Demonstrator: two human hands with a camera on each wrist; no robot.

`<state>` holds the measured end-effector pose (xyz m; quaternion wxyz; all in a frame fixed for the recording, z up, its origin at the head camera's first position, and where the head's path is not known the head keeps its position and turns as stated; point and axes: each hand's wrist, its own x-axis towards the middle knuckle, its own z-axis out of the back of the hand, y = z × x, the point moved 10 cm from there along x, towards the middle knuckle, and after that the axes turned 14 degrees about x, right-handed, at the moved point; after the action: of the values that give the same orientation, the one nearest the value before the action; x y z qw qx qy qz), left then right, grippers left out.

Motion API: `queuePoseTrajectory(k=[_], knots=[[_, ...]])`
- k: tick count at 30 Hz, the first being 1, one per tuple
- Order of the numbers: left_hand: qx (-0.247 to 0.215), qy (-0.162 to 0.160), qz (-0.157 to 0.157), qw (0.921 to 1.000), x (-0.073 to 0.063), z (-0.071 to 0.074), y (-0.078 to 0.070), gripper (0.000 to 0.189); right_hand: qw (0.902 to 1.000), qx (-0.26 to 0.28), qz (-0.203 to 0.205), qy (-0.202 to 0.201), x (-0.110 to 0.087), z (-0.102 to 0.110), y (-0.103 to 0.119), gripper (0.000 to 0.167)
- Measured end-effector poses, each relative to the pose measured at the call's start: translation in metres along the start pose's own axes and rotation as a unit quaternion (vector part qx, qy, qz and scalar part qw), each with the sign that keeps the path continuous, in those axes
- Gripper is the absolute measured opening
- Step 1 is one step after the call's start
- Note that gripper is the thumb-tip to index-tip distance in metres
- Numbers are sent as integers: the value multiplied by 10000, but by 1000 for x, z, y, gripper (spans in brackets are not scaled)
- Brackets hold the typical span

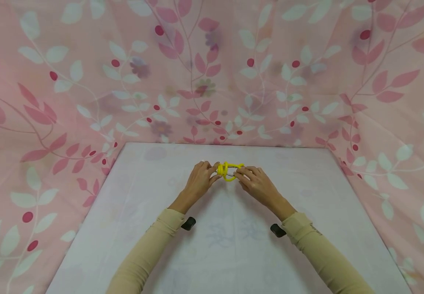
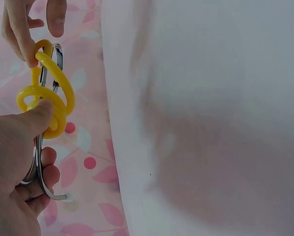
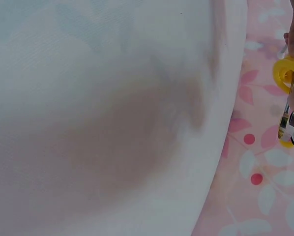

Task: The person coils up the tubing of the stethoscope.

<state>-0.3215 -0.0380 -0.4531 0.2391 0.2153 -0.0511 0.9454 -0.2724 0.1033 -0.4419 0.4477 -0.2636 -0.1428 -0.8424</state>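
Between my two hands, held above the table, is a shiny metal hook [image 2: 43, 179] with a yellow cord [image 2: 63, 83] looped and knotted round its shank. My left hand [image 1: 199, 179] grips the hook and cord, its thumb pressing the coils and its fingers bent behind the metal. At the cord's other end my right hand [image 1: 257, 183] holds the yellow loop by its fingertips; one finger [image 2: 23, 42] touches it while another hangs apart. In the right wrist view the yellow coil [image 3: 283, 70] and metal show only at the right edge, partly hidden by fingers.
A white-covered table [image 1: 234, 253] lies under the hands. Pink curtain cloth [image 1: 212, 73] with leaf prints encloses its back and sides. Dark camera mounts [image 1: 188, 223] sit at both wrists, by the beige sleeves [image 1: 149, 249].
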Motion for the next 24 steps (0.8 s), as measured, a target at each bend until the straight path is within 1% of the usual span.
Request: queuePoseTrajectory(k=[1, 3, 5, 6, 8, 9, 11, 12, 14, 15, 16, 17, 20, 22, 24], knots=[[0, 16, 13, 10000, 0, 0, 0, 50, 10000, 78, 25, -39, 0, 0, 0, 47], [-39, 43, 25, 10000, -1, -1, 1, 50, 9989, 443, -56, -173, 0, 4, -2, 46], [-78, 57, 18, 10000, -2, -2, 1, 50, 9940, 954, -351, -397, 1, 9, -9, 45], [-97, 54, 10, 9999, -2, -2, 1, 50, 9889, 1255, -629, -497, 2, 12, -15, 45], [-79, 55, -14, 10000, -3, -4, 2, 51, 9716, 1854, -1349, -580, 2, 13, -31, 49], [-48, 52, -22, 10000, -5, -5, 2, 51, 9609, 2089, -1748, -503, 2, 9, -39, 55], [49, 61, -50, 10000, -5, -6, 0, 52, 9348, 2490, -2533, -78, -1, -3, -53, 69], [92, 66, -64, 9999, -5, -7, 0, 52, 9215, 2662, -2819, 214, -2, -11, -58, 74], [142, 103, -90, 9998, -6, -9, -2, 54, 8989, 2920, -3187, 717, -6, -26, -62, 81], [131, 104, -102, 9998, -6, -10, -3, 54, 8900, 3038, -3289, 864, -7, -32, -64, 80], [105, 118, -116, 9998, -6, -10, -4, 55, 8838, 3133, -3344, 941, -7, -35, -65, 77], [76, 116, -130, 9998, -6, -11, -5, 56, 8817, 3184, -3348, 957, -7, -37, -66, 73], [-35, 165, -142, 9998, -6, -12, -6, 57, 8837, 3214, -3301, 828, -7, -39, -68, 62], [-60, 273, -117, 9995, -6, -15, -5, 57, 8865, 3164, -3283, 792, -7, -39, -68, 58], [-31, 458, -123, 9989, -7, -18, -4, 58, 8894, 3097, -3267, 791, -8, -38, -69, 56]])
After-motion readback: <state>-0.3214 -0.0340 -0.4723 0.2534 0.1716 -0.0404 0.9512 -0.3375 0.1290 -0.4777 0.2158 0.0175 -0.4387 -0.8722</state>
